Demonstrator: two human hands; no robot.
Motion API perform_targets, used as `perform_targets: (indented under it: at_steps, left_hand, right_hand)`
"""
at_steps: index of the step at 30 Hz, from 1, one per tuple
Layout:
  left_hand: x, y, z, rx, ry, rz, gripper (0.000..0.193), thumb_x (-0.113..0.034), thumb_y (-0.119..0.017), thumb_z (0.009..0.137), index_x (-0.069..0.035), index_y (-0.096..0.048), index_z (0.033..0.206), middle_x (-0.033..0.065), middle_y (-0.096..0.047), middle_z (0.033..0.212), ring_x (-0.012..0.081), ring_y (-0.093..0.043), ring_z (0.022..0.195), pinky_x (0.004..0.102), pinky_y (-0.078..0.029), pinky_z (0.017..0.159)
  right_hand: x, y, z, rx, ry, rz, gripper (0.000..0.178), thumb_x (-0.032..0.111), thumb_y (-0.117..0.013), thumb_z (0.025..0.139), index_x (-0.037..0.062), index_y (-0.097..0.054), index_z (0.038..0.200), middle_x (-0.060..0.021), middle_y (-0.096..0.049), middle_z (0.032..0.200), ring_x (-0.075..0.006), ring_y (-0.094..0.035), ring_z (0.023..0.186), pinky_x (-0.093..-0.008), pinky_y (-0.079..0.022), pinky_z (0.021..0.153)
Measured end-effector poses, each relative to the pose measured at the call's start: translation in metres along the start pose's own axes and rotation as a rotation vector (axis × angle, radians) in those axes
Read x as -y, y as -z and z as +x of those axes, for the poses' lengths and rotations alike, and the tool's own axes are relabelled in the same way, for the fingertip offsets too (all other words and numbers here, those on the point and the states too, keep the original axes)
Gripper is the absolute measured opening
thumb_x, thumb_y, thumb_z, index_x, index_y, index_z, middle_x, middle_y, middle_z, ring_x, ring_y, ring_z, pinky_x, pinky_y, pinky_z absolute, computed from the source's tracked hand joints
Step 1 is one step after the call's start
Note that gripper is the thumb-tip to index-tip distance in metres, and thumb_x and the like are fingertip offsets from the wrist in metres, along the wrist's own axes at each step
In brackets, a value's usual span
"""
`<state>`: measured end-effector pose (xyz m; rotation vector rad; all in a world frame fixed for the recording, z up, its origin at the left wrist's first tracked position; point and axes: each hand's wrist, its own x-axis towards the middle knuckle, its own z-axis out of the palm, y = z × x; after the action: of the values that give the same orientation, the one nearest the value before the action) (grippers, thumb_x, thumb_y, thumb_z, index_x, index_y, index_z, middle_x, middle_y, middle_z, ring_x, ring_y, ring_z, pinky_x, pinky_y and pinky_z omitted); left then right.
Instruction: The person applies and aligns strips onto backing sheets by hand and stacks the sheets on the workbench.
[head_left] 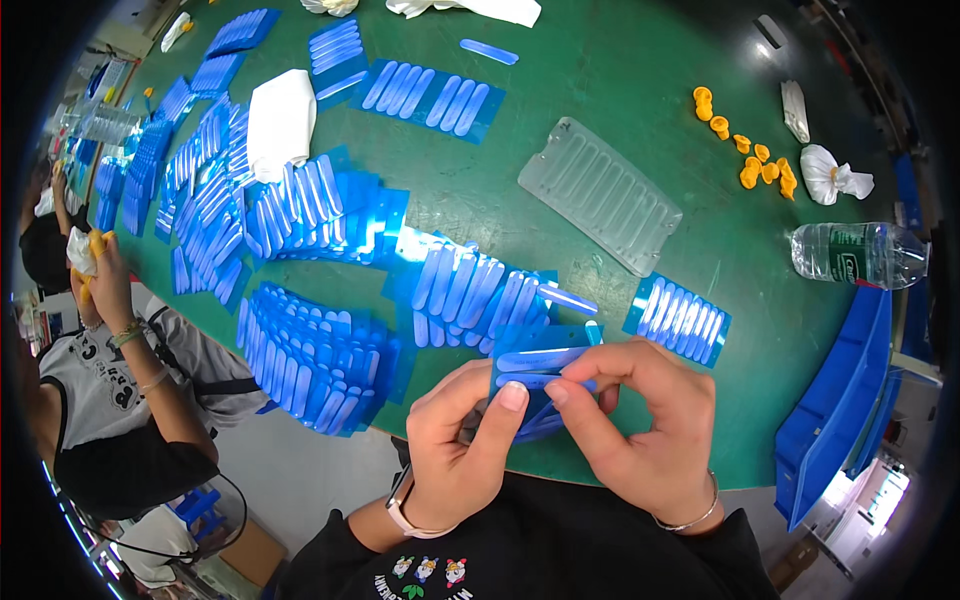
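Observation:
Near the table's front edge my left hand is closed on a blue film sheet that carries long rounded strips, its thumb pressed on the sheet's face. From the other side, my right hand pinches thumb and index finger at the right end of a blue strip on that sheet. Whether the strip's end is lifted cannot be made out. Just beyond my hands lies a pile of similar blue sheets. A smaller sheet with pale strips rests beyond my right hand.
A clear ribbed tray lies mid-table. Rightward are yellow rubbery pieces, crumpled white wrapping, a plastic bottle and a blue bin. More blue sheets and a white packet cover the left, beside a co-worker's hand.

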<state>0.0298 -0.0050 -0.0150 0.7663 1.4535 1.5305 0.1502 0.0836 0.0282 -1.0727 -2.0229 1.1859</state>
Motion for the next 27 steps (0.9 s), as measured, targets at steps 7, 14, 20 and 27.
perform_targets:
  at_steps: [7,14,20,27]
  left_hand:
    - [-0.002,-0.003,0.003,-0.141,-0.034,0.020,0.017,-0.010,-0.055,0.090,0.004,-0.063,0.095,0.0035,-0.062,0.081,0.0057,-0.050,0.070,0.0200,-0.040,0.064]
    - [-0.004,-0.005,0.009,-0.188,0.054,-0.054,0.017,-0.010,-0.053,0.091,0.004,-0.062,0.094,0.0028,-0.063,0.085,0.0056,-0.053,0.076,0.0208,-0.040,0.070]
    - [0.004,-0.007,0.010,-0.072,0.060,-0.036,0.020,-0.012,-0.058,0.090,0.004,-0.063,0.101,0.0002,-0.059,0.083,0.0020,-0.042,0.065,0.0174,-0.033,0.057]
    - [-0.004,-0.007,0.015,-0.104,0.082,-0.049,0.011,-0.006,-0.065,0.085,0.003,-0.066,0.092,-0.0034,-0.056,0.074,-0.0012,-0.036,0.057,0.0158,-0.025,0.048]
  right_hand:
    - [0.008,0.007,-0.002,-0.005,-0.193,-0.185,0.024,0.005,-0.077,0.071,0.0003,-0.060,0.087,-0.0046,-0.062,0.070,-0.0052,-0.050,0.047,-0.0187,-0.036,0.044]
    - [-0.025,0.007,0.009,-0.094,-0.056,-0.009,0.022,0.009,-0.076,0.073,0.0028,-0.059,0.086,-0.0046,-0.063,0.067,-0.0079,-0.053,0.048,-0.0202,-0.036,0.040]
    - [-0.026,0.014,0.004,0.139,-0.380,0.340,0.010,0.009,-0.070,0.079,0.0039,-0.061,0.082,-0.0026,-0.060,0.069,-0.0064,-0.052,0.058,-0.0209,-0.035,0.048]
    - [-0.022,0.015,0.005,0.091,-0.332,0.307,0.012,0.005,-0.069,0.079,-0.0006,-0.059,0.075,-0.0028,-0.057,0.066,-0.0072,-0.048,0.057,-0.0222,-0.039,0.052]
